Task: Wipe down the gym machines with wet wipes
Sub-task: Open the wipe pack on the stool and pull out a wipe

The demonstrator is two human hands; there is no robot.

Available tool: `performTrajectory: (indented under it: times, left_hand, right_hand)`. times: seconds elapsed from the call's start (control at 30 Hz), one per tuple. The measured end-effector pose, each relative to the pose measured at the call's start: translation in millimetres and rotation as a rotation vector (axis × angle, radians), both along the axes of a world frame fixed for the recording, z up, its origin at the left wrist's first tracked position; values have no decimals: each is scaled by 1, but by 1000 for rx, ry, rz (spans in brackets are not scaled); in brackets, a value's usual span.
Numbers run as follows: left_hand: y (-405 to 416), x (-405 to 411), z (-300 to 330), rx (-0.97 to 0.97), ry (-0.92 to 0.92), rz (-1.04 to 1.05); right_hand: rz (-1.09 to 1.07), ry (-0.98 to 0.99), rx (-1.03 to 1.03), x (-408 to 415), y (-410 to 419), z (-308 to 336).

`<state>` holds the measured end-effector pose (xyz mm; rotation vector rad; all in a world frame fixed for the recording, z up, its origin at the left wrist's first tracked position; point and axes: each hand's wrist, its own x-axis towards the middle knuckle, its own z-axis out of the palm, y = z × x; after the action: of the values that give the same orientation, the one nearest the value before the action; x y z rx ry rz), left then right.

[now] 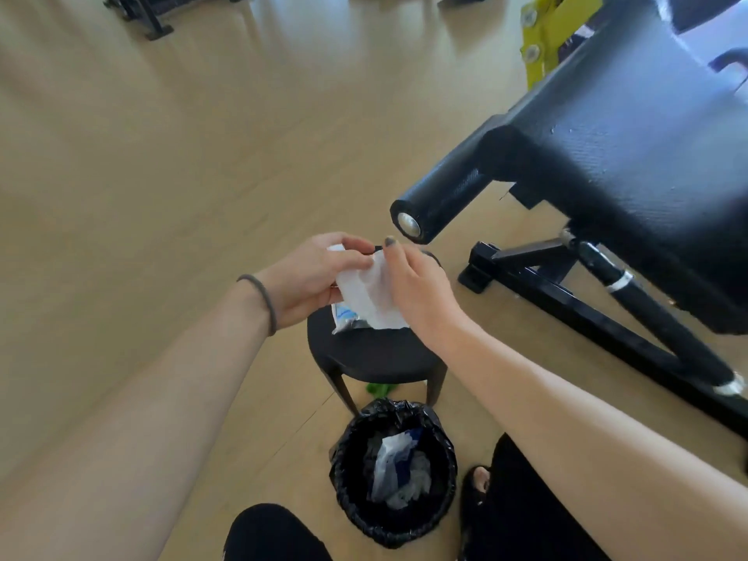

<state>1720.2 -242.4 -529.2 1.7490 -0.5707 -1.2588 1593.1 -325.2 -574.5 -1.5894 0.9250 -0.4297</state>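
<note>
near centre floor: black-lined bin holding crumpled white and blue waste; beyond it, round black stool; over the stool, left hand, dark band on wrist, fingers curled round a wipe packet; right hand pinches a white wet wipe between the two hands; far right: black padded gym machine with roller pad on black frame
</note>
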Motion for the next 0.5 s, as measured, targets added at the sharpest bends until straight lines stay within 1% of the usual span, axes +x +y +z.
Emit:
performTrajectory:
  times: [0.13,0.23,0.33,0.43,0.5]
  left_hand:
    - [1,-15,89,1,-1,-34]
    - [7,-24,159,34,-12,-104]
    - [11,-33,230,58,-5,-173]
    - [10,-43,294,67,-69,-249]
    - [6,-48,331,58,-124,-252]
  right_hand:
    - [-124,30,-13,-14,-1,92]
    - [-223,52,52,-27,-6,167]
    - [-291,40,63,-38,-9,239]
    - [-345,45,20,-51,-8,302]
    - [-394,30,-4,-59,-8,337]
